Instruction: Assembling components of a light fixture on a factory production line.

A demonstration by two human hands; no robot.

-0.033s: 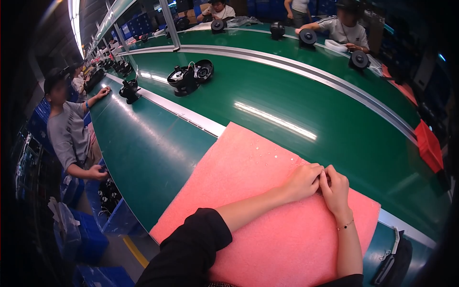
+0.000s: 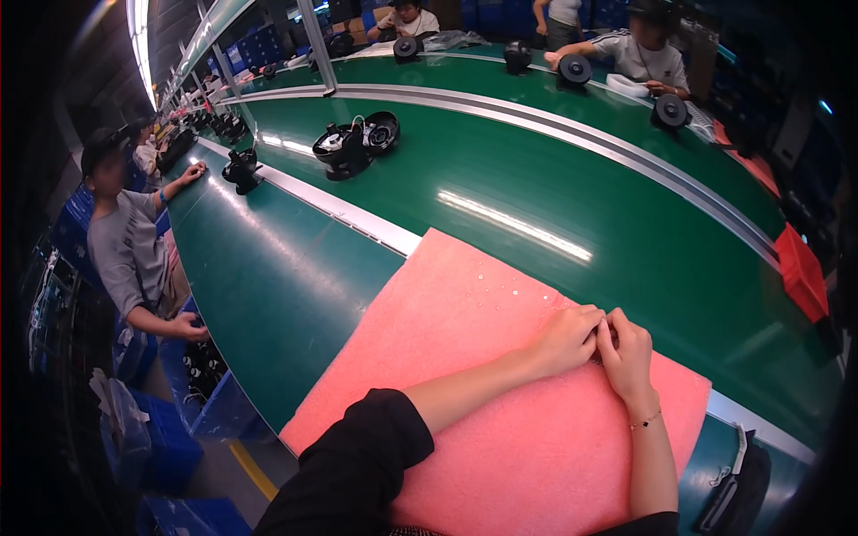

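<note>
The left grip and right grip meet over the soft pink mat, pinching something I cannot tell, if anything, with tiny bits ahead to their left, maybe there so they won't roll.

Pink sheet, flat, set at an angle on the green surface, under my fingers. Small pale round bits scattered loose near its far edge, left of my fingers.

Open black device on green belt; red bin at right; blue crates near co-worker at left.
</note>
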